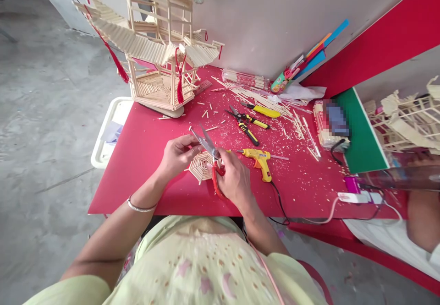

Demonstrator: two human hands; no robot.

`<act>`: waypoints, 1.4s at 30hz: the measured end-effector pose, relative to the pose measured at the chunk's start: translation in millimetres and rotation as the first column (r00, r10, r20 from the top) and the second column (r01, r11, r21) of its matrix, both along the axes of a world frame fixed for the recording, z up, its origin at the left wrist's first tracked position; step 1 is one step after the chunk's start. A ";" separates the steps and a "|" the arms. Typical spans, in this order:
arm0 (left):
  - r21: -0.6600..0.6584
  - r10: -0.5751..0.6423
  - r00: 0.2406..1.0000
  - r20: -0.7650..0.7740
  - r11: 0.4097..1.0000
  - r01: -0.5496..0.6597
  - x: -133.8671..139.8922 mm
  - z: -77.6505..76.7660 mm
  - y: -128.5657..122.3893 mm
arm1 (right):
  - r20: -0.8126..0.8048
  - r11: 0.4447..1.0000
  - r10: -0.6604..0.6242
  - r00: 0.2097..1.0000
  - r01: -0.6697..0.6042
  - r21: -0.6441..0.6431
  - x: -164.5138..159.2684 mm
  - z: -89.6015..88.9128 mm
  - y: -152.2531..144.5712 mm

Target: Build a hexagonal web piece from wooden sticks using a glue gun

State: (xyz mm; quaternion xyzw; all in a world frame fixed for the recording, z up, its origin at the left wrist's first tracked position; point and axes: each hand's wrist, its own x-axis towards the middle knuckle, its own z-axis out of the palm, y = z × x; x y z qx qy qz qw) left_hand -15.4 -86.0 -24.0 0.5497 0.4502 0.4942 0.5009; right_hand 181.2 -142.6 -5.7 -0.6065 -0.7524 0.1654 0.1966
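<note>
"What are the hands doing?"
"The right hand (235, 177) is gripping the scissors (215, 152), which are standing open. The left hand (180, 156) is pinching narrowly, seemingly on a thin stick (191, 129)."
"And the hexagonal stick panel (198, 169)?"
"It is lying near, on the red table (137, 158), below the hands. For trimming cleanly, better be keeping fingertips outside the scissors."

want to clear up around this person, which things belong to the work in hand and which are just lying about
Work in hand: scissors in the right hand; stick panel beneath; probably the loose sticks and glue gun.

Apparently just lying about: yellow cutter; black-and-yellow pliers; green board.
</note>
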 end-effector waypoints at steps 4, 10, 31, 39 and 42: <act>0.015 0.006 1.000 -0.013 1.000 -0.005 1.2 -5.1 -0.4 | 0.008 1.000 0.002 1.000 -0.002 -0.001 1.5 -2.9 -2.9; 0.005 -0.012 0.998 -0.055 1.000 0.013 4.1 -6.9 -2.6 | 0.012 0.999 -0.027 1.000 0.028 -0.022 4.1 -8.0 -7.2; -0.053 -0.004 1.000 0.006 0.999 0.004 6.4 -7.0 -3.2 | 0.077 1.000 -0.021 0.997 0.022 -0.010 4.3 -6.9 -5.4; 0.049 0.001 0.989 -0.146 0.999 0.006 2.6 -14.0 -0.4 | 0.113 1.000 -0.012 0.994 0.012 -0.002 5.8 -6.5 -5.0; 0.080 0.015 0.985 -0.169 0.997 -0.001 3.4 -14.5 -0.8 | 0.105 1.000 -0.030 0.994 0.029 0.010 3.9 -10.1 -6.5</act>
